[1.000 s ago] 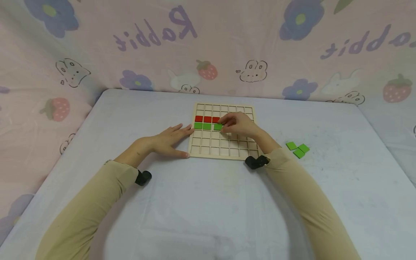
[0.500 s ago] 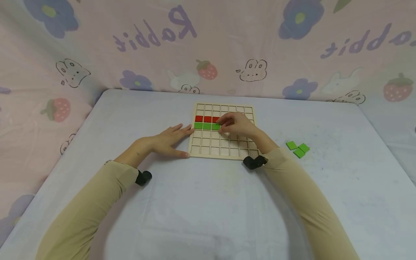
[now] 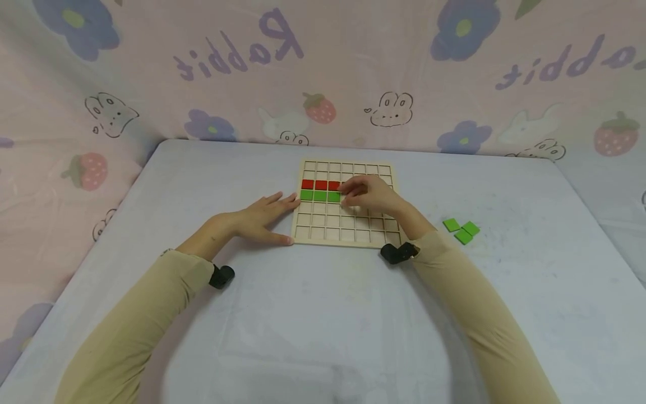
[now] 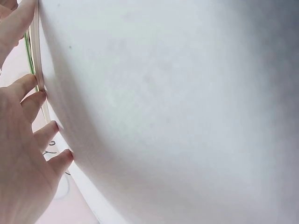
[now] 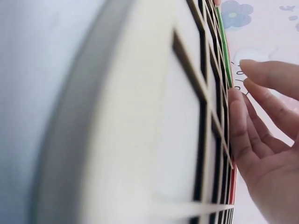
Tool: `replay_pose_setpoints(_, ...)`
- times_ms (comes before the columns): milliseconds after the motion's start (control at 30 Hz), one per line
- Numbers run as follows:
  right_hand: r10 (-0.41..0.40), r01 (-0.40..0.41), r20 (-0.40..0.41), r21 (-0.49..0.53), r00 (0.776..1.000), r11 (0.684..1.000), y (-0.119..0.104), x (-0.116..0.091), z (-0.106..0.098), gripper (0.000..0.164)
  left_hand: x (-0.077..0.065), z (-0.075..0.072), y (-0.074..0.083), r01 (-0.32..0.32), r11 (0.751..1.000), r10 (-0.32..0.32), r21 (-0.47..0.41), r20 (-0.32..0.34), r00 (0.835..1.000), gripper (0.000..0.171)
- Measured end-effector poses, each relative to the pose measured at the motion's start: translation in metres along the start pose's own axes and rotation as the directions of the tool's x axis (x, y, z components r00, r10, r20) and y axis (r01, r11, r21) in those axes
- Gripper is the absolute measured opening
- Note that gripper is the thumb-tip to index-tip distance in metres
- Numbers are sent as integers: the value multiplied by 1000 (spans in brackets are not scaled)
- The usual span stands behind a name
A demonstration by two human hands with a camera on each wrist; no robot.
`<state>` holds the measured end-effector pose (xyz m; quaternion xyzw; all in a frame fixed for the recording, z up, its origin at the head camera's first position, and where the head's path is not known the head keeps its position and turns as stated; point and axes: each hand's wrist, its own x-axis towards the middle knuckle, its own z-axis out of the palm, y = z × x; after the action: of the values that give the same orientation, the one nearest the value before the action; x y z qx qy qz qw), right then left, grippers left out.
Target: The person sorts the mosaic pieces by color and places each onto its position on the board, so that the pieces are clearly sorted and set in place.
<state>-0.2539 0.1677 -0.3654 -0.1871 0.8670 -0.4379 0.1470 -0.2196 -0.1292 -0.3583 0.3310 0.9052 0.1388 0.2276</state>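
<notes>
A light wooden grid board (image 3: 348, 245) lies flat on the table. In the head view, a row of red tiles (image 3: 320, 185) runs across its left part. Directly nearer is a row of green tiles (image 3: 320, 196), filling neighbouring cells. My right hand (image 3: 373, 195) is over the board, fingertips at the rightmost visible green tile (image 3: 333, 197). The right wrist view shows thumb and fingers apart, nothing between them; a red strip (image 5: 232, 184) shows on the board below that hand. My left hand (image 3: 259, 219) lies spread, fingertips and thumb against the board's left edge.
Three loose green tiles (image 3: 464, 236) lie on the white table (image 3: 282, 314) to the right of the board. A printed curtain (image 3: 343, 67) hangs behind the table's far edge. A small black wrist device (image 3: 398, 253) sits by the right cuff, another (image 3: 222, 276) by the left.
One second ago the third green tile sat askew under my right fingertips; it has slid left into line with the other two. The left hand has not moved.
</notes>
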Motion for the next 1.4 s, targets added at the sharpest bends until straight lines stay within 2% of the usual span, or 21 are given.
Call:
replay_pose_setpoints(233, -6, 7, -10, 42, 1000, 999, 6, -5, -5, 35, 0, 0, 0, 1, 1000, -1, 1, 1, 1000, 91)
replay_pose_setpoints(467, -9, 10, -18, 30, 1000, 1000, 10, -11, -13, 34, 0, -1, 1, -3, 1000, 3, -2, -2, 1000, 90)
replay_pose_setpoints(1400, 85, -84, -69, 8, 994, 996, 30, -41, -45, 37, 0, 0, 1, -12, 1000, 12, -1, -14, 1000, 90)
